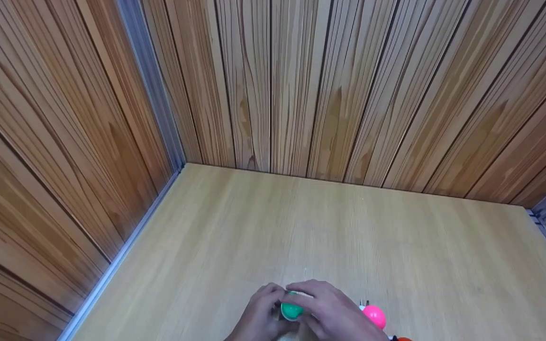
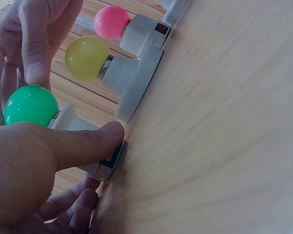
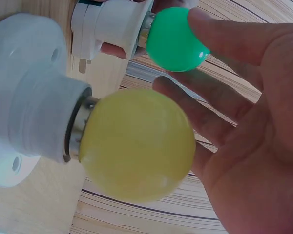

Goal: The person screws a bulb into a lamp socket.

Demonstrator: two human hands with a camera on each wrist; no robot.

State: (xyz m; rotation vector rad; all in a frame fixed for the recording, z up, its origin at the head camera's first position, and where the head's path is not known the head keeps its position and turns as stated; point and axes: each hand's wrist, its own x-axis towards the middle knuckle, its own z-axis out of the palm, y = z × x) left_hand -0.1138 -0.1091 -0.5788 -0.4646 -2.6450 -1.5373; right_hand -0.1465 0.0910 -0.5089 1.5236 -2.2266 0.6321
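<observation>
My left hand (image 1: 259,316) grips a white plug-in lamp holder (image 2: 78,119), thumb along one side and fingers curled around the other. A green bulb (image 1: 292,310) sits in that holder, with a sliver of metal base showing between them. On the bulb's far side my right hand (image 1: 334,312) holds the green glass between thumb and fingers. Flat metal plug pins (image 3: 83,66) stick out of the holder's back in the right wrist view. Beside the right hand a yellow bulb (image 3: 136,146) stands in a round white base (image 3: 34,97); the hand hides it in the head view.
A pink bulb (image 1: 375,316) in a white switched holder (image 2: 139,35) stands right of my right hand. An orange-red thing (image 1: 403,339) shows partly at the bottom edge. Wood-panelled walls (image 1: 296,85) bound the light wooden table (image 1: 349,237) at the back and sides.
</observation>
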